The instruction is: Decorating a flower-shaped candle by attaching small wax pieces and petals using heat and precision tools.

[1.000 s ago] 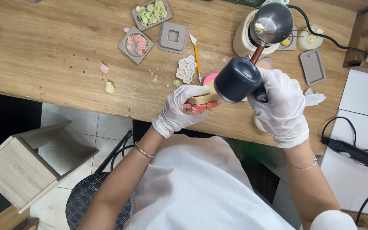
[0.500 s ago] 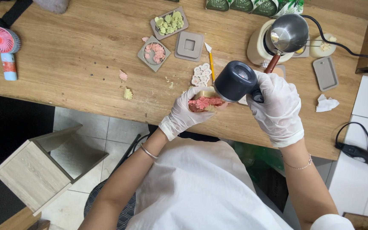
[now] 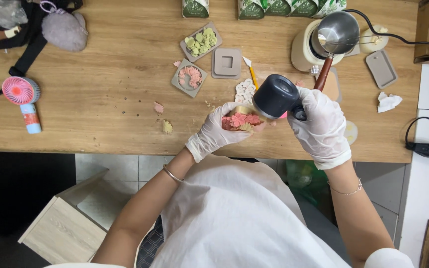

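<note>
Gloves on both hands here, thin white ones. Left hand (image 3: 216, 130) is cupped around a small tan mould (image 3: 242, 119) packed with pink flower-shaped pieces, fingers curled under and round its near side, thumb up along the edge, so it's got a proper hold. It's held just above the front edge of the wooden table (image 3: 100, 99), right in front of the person's chest.

Right hand (image 3: 320, 126) is wrapped tight around the handle of a dark, round-headed heat tool (image 3: 275, 96), fingers fully closed on it. The tool's nozzle end sits just beside the mould, pointing down and left at the pink stuff. Touching or just off it? Can't tell from this angle, the head blocks the gap.

Rest of the bench:
- grey tray of pale green pieces (image 3: 201, 40) further back, a square grey mould (image 3: 227, 62) next to it
- another grey mould with pink pieces (image 3: 189, 78) to the left of that one
- little cluster of white flower shapes (image 3: 245, 89) just behind the left hand, with a yellow-handled craft knife (image 3: 250, 72) beside them
- steel melting pot (image 3: 336, 33) with a wooden handle on a cream base, back right
- pink handheld fan (image 3: 22, 94) lying well off to the left
- crumpled tissue (image 3: 388, 101) on the right
- a couple of loose pink and yellowish scraps (image 3: 163, 117) on the wood, left of the held mould
</note>
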